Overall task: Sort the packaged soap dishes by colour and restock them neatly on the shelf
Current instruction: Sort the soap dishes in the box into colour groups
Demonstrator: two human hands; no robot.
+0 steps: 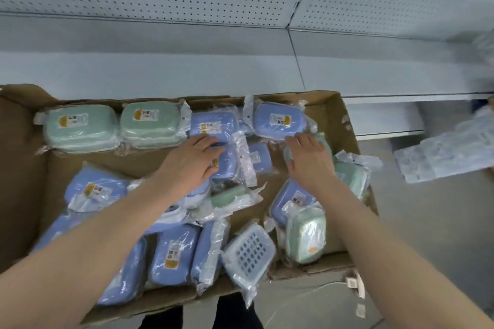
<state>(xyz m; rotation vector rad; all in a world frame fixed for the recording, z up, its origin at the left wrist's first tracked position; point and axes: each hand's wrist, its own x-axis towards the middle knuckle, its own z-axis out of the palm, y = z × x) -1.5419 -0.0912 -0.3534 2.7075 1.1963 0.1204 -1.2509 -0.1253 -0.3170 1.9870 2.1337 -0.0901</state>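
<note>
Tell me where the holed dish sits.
In the head view, the holed dish lies at the near edge of the box, between a blue dish and a green dish.

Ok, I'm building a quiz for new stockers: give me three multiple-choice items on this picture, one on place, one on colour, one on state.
1. Where do the two neat green stacks sit? A far left of the cardboard box; B on a cart; C on a chair.
2. What colour is the dish under the left hand? A green; B blue; C red.
3. How are the dishes packed? A bare; B paper boxes; C clear plastic.
Answers: A, they line the box's far wall; B, blue shows beside the hand; C, plastic glints on each.
</note>
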